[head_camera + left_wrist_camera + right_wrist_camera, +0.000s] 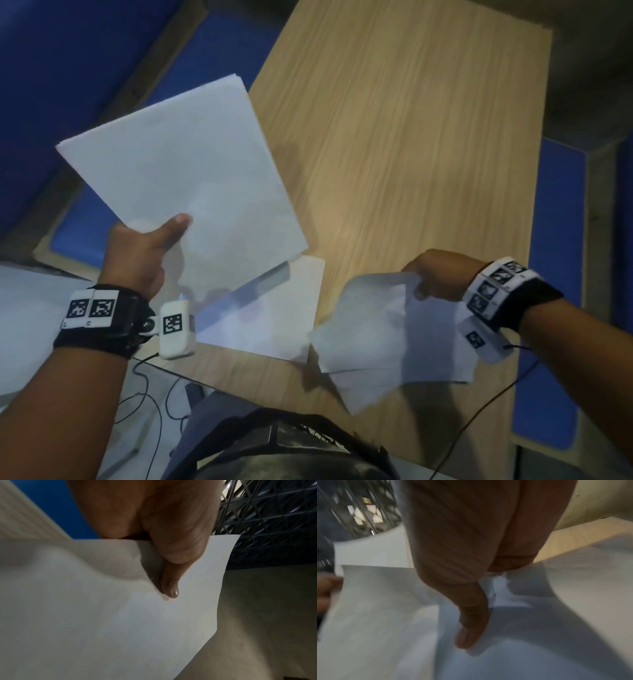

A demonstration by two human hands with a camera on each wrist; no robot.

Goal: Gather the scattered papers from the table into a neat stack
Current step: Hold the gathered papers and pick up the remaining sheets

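Note:
My left hand (150,246) grips a flat bundle of white papers (185,171) by its near corner, thumb on top, and holds it up over the table's left edge. The left wrist view shows the thumb (171,582) pressing on the top sheet (102,615). My right hand (435,274) pinches a looser bunch of white sheets (383,335) that hang curled and fanned above the table's near edge. In the right wrist view the thumb (471,622) lies on those sheets (539,642). One more white sheet (274,315) lies flat on the wooden table (411,154).
Blue seat cushions (555,274) flank the table on the right and the left (85,222). A white surface (27,325) sits at the near left. Thin black cables (150,394) hang from both wrists near my lap.

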